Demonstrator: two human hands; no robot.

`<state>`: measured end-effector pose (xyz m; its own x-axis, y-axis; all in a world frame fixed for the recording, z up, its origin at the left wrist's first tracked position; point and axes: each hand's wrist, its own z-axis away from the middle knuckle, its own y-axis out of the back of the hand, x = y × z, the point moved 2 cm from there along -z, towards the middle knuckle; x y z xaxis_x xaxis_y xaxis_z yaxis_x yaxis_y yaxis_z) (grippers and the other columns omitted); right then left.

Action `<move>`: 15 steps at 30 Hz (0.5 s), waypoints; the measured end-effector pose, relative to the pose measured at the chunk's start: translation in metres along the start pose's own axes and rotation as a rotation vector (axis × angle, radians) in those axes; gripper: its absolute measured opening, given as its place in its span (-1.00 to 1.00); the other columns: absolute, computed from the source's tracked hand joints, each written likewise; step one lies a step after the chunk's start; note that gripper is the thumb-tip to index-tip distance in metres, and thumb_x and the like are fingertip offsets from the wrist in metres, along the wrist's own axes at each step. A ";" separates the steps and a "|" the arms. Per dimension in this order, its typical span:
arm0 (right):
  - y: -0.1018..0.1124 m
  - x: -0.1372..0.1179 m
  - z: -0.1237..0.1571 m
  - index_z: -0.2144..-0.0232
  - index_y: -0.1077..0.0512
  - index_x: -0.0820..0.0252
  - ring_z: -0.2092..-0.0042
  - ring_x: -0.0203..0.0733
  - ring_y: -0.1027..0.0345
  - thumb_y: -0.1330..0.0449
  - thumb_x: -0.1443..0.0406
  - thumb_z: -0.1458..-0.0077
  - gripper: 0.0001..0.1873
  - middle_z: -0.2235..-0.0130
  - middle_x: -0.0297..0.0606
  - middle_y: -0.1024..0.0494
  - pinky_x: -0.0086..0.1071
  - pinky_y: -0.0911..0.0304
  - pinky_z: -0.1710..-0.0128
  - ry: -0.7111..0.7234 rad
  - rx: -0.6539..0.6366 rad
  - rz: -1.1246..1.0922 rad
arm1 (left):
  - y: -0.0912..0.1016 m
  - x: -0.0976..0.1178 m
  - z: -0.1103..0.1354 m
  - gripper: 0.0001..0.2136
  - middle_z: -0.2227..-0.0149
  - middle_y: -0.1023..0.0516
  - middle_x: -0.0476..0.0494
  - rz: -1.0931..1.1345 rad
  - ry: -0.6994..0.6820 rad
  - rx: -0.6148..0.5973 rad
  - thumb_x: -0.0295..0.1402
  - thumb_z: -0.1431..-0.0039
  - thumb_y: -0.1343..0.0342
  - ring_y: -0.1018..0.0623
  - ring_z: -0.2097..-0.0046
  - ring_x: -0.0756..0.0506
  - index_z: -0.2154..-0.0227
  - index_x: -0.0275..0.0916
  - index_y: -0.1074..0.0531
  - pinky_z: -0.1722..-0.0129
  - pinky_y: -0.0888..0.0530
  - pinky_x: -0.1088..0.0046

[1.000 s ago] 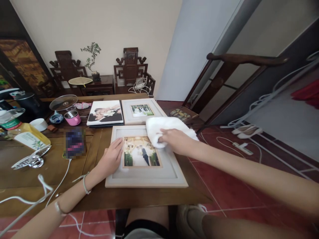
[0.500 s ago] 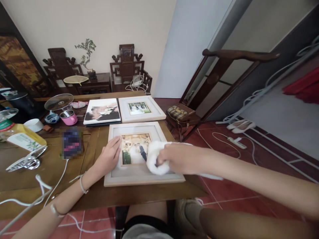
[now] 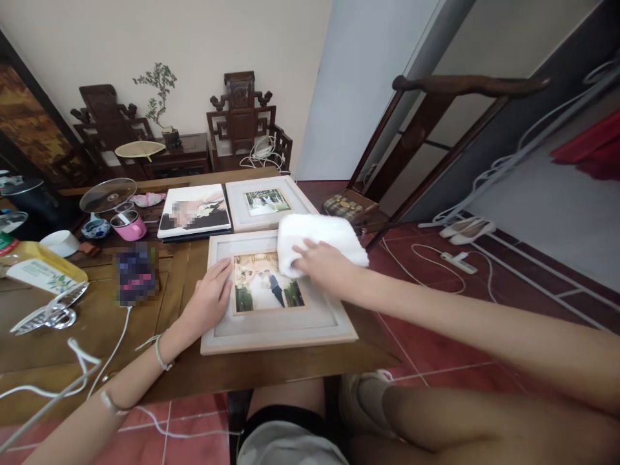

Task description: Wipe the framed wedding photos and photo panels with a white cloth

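Where the near edge of the wooden bench (image 3: 87, 323) meets the person's lap, a large picture frame (image 3: 276, 326) lies flat, face up. Frame is pale wood, wide grey-white mat inside, with a small colour photo of a couple among greenery set at centre. Glass shows no glare. The left hand (image 3: 209, 302) rests palm down on the frame's left border, fingers (image 3: 223, 270) together and laid flat, tips reaching the photo's edge; not gripping anything. The right hand (image 3: 323, 266) presses on a folded white cloth (image 3: 320, 236) that covers the frame's upper right corner and overhangs the bench edge; fingers spread lightly over the cloth, flat rather than closed around it. Behind, just beyond the frame: a second framed photo (image 3: 264, 203) of the same pale make, and a frameless photo print (image 3: 194, 210) beside it on the left. A pink cup (image 3: 128, 226) stands farther left.
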<state>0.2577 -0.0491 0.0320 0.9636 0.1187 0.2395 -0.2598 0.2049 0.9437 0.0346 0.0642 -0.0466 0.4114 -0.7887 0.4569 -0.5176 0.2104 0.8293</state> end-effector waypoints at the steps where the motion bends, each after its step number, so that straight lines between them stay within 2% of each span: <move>1: 0.008 -0.011 0.007 0.10 -0.52 0.35 -0.07 0.17 -0.35 -0.09 0.56 -0.04 -0.61 -0.05 0.13 -0.47 -0.16 -0.30 0.10 0.007 -0.075 -0.011 | 0.000 0.000 0.000 -0.59 -0.26 -0.30 -0.34 0.000 -0.002 -0.001 -0.36 -0.34 0.14 -0.26 -0.30 -0.24 -0.20 -0.29 -0.28 -0.27 -0.24 -0.01; 3: 0.029 -0.035 0.023 0.20 -0.56 0.35 0.12 0.08 -0.47 -0.12 0.54 -0.04 -0.70 0.13 0.08 -0.56 -0.24 -0.29 0.21 0.085 -0.243 -0.035 | 0.001 0.001 0.000 -0.60 -0.25 -0.31 -0.33 -0.002 -0.006 0.008 -0.36 -0.34 0.14 -0.27 -0.30 -0.23 -0.19 -0.28 -0.29 -0.27 -0.24 0.00; 5: 0.051 -0.054 0.040 0.26 -0.57 0.35 0.19 0.06 -0.48 -0.20 0.53 0.03 -0.75 0.22 0.05 -0.58 -0.29 -0.25 0.32 0.170 -0.390 -0.056 | 0.002 0.002 0.000 -0.60 -0.25 -0.31 -0.33 -0.007 -0.004 0.014 -0.35 -0.34 0.13 -0.27 -0.30 -0.23 -0.19 -0.27 -0.29 -0.27 -0.24 0.01; 7: 0.068 -0.066 0.054 0.33 -0.58 0.33 0.27 0.01 -0.48 -0.22 0.56 0.07 -0.77 0.31 -0.02 -0.59 -0.33 -0.17 0.42 0.239 -0.446 -0.094 | 0.002 0.003 -0.001 -0.59 -0.25 -0.31 -0.33 -0.012 0.002 0.002 -0.35 -0.34 0.14 -0.27 -0.30 -0.23 -0.19 -0.28 -0.29 -0.28 -0.24 0.02; 10: 0.076 -0.068 0.062 0.39 -0.56 0.29 0.34 -0.08 -0.43 -0.19 0.57 0.09 -0.77 0.37 -0.10 -0.57 -0.34 -0.06 0.49 0.246 -0.434 -0.174 | 0.003 0.003 -0.001 -0.59 -0.26 -0.30 -0.33 -0.012 0.009 -0.017 -0.34 -0.34 0.14 -0.26 -0.31 -0.25 -0.20 -0.29 -0.28 -0.28 -0.23 0.02; 13: 0.062 -0.057 0.052 0.36 -0.56 0.26 0.34 -0.09 -0.43 -0.13 0.54 0.05 -0.75 0.33 -0.10 -0.57 -0.35 -0.09 0.46 0.132 -0.374 -0.219 | 0.002 0.001 -0.001 -0.59 -0.27 -0.29 -0.34 -0.016 0.010 -0.018 -0.34 -0.34 0.14 -0.25 -0.31 -0.25 -0.20 -0.30 -0.28 -0.28 -0.23 -0.01; 15: 0.048 -0.046 0.040 0.32 -0.56 0.30 0.28 -0.04 -0.45 -0.09 0.52 0.01 -0.73 0.29 -0.03 -0.57 -0.33 -0.15 0.41 0.058 -0.261 -0.244 | 0.001 0.000 -0.001 -0.59 -0.26 -0.29 -0.35 -0.021 0.009 -0.017 -0.34 -0.34 0.14 -0.26 -0.30 -0.25 -0.19 -0.31 -0.28 -0.27 -0.23 -0.01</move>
<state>0.2040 -0.0831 0.0752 0.9960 0.0892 -0.0061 -0.0371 0.4741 0.8797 0.0348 0.0644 -0.0456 0.4286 -0.7881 0.4419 -0.4962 0.2034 0.8440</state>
